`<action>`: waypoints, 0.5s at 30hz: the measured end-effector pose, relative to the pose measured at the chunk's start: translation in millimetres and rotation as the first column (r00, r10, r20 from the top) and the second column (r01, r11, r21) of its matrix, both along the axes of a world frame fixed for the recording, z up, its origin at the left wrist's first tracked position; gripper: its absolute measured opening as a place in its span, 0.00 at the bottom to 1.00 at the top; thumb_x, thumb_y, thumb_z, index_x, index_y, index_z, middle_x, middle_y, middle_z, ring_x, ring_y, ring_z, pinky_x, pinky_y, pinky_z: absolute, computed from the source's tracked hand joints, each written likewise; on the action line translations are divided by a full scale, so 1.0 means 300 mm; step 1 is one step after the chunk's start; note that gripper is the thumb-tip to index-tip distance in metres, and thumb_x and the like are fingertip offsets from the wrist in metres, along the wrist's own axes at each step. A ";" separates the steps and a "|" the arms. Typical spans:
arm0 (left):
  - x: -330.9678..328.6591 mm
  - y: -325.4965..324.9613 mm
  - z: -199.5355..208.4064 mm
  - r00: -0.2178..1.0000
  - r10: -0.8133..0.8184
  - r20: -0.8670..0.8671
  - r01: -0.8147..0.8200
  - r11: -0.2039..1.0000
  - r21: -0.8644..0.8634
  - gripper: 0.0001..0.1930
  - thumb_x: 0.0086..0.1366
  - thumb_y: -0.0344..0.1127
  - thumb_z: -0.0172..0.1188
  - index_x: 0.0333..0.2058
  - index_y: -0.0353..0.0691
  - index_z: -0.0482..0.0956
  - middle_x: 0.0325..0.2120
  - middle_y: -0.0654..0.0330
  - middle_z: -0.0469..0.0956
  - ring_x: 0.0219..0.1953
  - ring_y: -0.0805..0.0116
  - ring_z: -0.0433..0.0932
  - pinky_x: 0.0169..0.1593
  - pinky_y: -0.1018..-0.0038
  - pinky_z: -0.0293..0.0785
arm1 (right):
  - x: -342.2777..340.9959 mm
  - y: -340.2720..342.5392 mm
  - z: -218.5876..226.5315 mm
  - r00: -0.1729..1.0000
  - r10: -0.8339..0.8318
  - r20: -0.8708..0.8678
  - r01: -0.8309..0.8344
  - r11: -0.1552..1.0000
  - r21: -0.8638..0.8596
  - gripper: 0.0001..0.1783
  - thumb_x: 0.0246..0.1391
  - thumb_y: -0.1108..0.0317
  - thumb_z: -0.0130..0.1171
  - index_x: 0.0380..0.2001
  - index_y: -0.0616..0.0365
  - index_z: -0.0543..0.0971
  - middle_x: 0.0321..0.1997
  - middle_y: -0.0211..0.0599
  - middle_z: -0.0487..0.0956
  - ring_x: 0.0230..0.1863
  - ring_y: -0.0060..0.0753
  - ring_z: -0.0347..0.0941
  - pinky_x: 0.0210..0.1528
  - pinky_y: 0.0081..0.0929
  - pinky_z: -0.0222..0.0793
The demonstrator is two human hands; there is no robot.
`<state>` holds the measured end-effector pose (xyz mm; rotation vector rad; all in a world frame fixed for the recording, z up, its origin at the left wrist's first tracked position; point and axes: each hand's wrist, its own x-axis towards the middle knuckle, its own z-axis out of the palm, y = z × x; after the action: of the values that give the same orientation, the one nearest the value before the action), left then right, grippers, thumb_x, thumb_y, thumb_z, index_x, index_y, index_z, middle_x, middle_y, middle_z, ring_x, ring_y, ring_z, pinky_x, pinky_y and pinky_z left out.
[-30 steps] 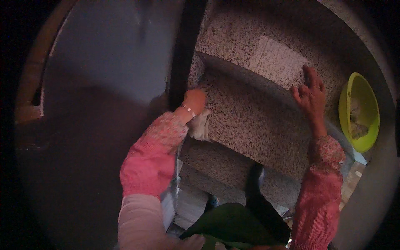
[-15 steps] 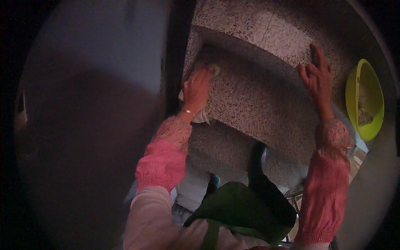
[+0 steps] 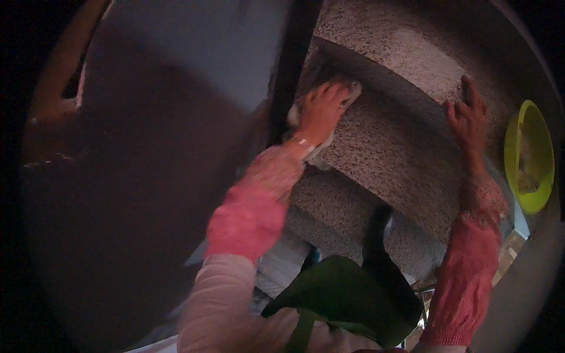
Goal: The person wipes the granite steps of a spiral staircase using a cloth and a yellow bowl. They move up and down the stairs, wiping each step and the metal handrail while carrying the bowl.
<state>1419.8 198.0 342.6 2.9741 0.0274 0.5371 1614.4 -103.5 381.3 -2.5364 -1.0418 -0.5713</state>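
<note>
My left hand [image 3: 321, 113] presses down on a pale cloth [image 3: 321, 157], its fingers spread over it. The cloth lies on a speckled stone step [image 3: 382, 147], near the corner by the dark left edge, and shows past my fingertips and below my wrist. Higher up on the right, my right hand [image 3: 469, 117] is at the edge of the upper step [image 3: 406, 53]. Its index finger reaches forward, the thumb stands apart, and the other fingers look partly bent. I see nothing held in it.
A yellow-green basin [image 3: 511, 159] with a light brownish lump inside stands right of my right forearm. A large dark grey panel [image 3: 176, 147] runs along the left. Lower steps descend toward my feet, where a dark shoe [image 3: 382, 220] rests; a green apron [image 3: 341, 294] hangs over my lap.
My left hand and the cloth have moved slightly toward the upper step's riser. The whole view has shifted, so the steps and basin appear farther right. My right hand stays at the upper step.
</note>
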 end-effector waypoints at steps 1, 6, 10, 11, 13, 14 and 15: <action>0.022 0.008 -0.044 1.000 -0.002 0.028 0.002 1.000 0.005 0.22 0.54 0.31 0.55 0.50 0.48 0.71 0.45 0.58 0.73 0.46 0.57 0.72 0.46 0.61 0.69 | 0.012 -0.017 -0.010 1.000 -0.009 -0.021 0.010 1.000 0.024 0.12 0.43 0.60 0.63 0.19 0.59 0.79 0.61 0.36 0.68 0.58 0.37 0.66 0.58 0.34 0.59; -0.075 0.043 -0.185 0.985 0.128 -0.118 -0.125 0.992 0.032 0.21 0.55 0.33 0.55 0.50 0.47 0.71 0.44 0.57 0.74 0.43 0.54 0.73 0.42 0.60 0.71 | -0.002 -0.039 0.023 0.999 -0.025 -0.023 0.026 0.999 0.028 0.10 0.43 0.60 0.65 0.23 0.56 0.81 0.60 0.37 0.68 0.57 0.37 0.67 0.57 0.35 0.60; -0.252 0.063 -0.207 0.954 0.086 -0.287 -0.124 0.986 -0.114 0.21 0.54 0.26 0.50 0.49 0.41 0.71 0.43 0.53 0.74 0.45 0.51 0.72 0.45 0.59 0.69 | 0.067 -0.176 -0.024 0.994 -0.035 0.100 0.032 0.999 0.032 0.14 0.38 0.52 0.69 0.23 0.50 0.83 0.60 0.40 0.68 0.57 0.46 0.66 0.56 0.39 0.63; -0.324 0.049 -0.172 0.950 0.144 -0.277 -0.195 0.967 -0.164 0.20 0.54 0.26 0.49 0.48 0.40 0.72 0.42 0.52 0.75 0.44 0.50 0.73 0.46 0.59 0.69 | 0.072 -0.138 -0.036 0.994 -0.037 0.105 0.032 0.999 0.043 0.15 0.38 0.51 0.67 0.23 0.50 0.83 0.60 0.40 0.68 0.58 0.46 0.64 0.56 0.42 0.61; -0.399 -0.019 -0.033 0.820 0.150 -0.552 -0.305 0.931 -0.200 0.20 0.55 0.29 0.52 0.49 0.39 0.72 0.41 0.47 0.75 0.44 0.46 0.72 0.44 0.59 0.70 | 0.051 -0.109 -0.050 0.996 -0.069 0.055 0.065 0.995 0.071 0.17 0.40 0.47 0.63 0.23 0.49 0.83 0.59 0.41 0.67 0.60 0.48 0.61 0.58 0.48 0.56; -0.482 0.014 -0.076 0.832 0.104 -0.544 -0.248 0.948 -0.198 0.19 0.56 0.31 0.52 0.49 0.38 0.72 0.40 0.46 0.75 0.43 0.46 0.72 0.45 0.58 0.70 | 0.062 -0.093 -0.016 0.996 -0.077 0.050 0.071 0.992 0.103 0.18 0.41 0.45 0.62 0.24 0.48 0.83 0.59 0.41 0.66 0.61 0.48 0.60 0.58 0.51 0.54; -0.584 0.066 -0.127 0.831 0.080 -0.551 -0.205 0.964 -0.169 0.19 0.57 0.32 0.51 0.49 0.38 0.72 0.40 0.45 0.74 0.43 0.45 0.72 0.45 0.58 0.69 | 0.036 -0.069 -0.018 0.993 -0.112 0.031 0.107 0.986 0.124 0.19 0.41 0.43 0.60 0.24 0.47 0.83 0.59 0.42 0.66 0.62 0.49 0.58 0.59 0.54 0.52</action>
<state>1244.7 217.7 304.6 2.8039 0.3412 -0.2990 1625.2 -124.1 375.9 -2.4955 -0.8559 -0.6944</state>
